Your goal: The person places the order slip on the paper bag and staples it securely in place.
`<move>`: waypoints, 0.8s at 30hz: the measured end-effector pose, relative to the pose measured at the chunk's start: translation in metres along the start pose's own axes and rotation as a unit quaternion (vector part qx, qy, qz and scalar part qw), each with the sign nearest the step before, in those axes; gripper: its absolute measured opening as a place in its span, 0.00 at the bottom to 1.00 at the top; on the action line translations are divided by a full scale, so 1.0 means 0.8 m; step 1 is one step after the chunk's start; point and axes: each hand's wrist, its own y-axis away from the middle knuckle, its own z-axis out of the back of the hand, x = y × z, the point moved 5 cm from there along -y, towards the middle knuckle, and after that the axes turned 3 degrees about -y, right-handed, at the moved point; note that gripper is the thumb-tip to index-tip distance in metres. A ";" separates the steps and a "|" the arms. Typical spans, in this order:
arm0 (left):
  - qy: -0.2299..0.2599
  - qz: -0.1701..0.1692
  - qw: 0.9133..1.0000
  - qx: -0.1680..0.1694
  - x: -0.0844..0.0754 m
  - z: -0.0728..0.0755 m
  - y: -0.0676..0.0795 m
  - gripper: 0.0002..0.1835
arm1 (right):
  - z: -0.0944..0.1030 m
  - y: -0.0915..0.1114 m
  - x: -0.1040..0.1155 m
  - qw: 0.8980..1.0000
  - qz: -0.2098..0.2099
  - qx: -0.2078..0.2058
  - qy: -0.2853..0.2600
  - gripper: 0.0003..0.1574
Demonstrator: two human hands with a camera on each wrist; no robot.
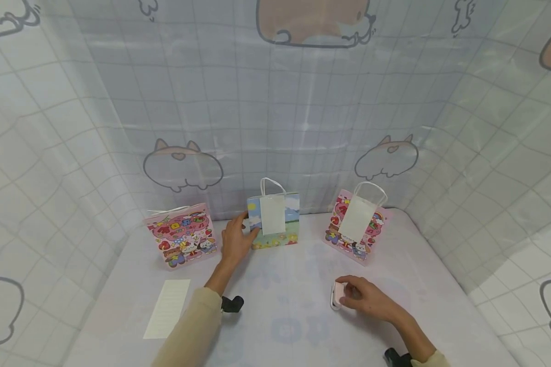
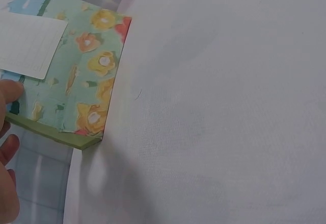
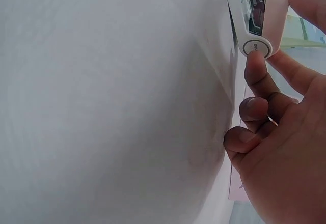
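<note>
In the head view, my left hand [image 1: 235, 243] grips the left edge of a blue-green paper gift bag [image 1: 275, 241], its thumb on the front. The bag stands upright, white handles raised, a lined white slip [image 1: 272, 215] on its front. The left wrist view shows the bag's yellow flowers [image 2: 102, 61] and green underside [image 2: 61, 137]. Low on the right, my right hand [image 1: 367, 298] holds a small pink-and-white stapler [image 1: 337, 295] at the tabletop. In the right wrist view, a fingertip touches the round cap [image 3: 256, 47] at the stapler's end.
A pink cartoon gift bag [image 1: 183, 237] stands at the left. Another pink bag [image 1: 337, 206] leans at the right, a white slip [image 1: 357, 220] on its front. One lined paper sheet [image 1: 167, 308] lies at the front left. A patterned curtain [image 1: 303, 112] surrounds the table.
</note>
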 end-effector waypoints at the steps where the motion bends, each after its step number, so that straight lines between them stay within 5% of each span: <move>1: 0.000 -0.001 1.000 -0.001 0.000 0.000 -0.001 0.32 | 0.000 0.000 0.000 1.000 -0.001 0.000 0.000 0.30; 24: 0.000 0.005 1.000 -0.010 0.005 -0.003 -0.009 0.32 | -0.002 -0.003 -0.007 1.000 -0.027 0.007 -0.005 0.31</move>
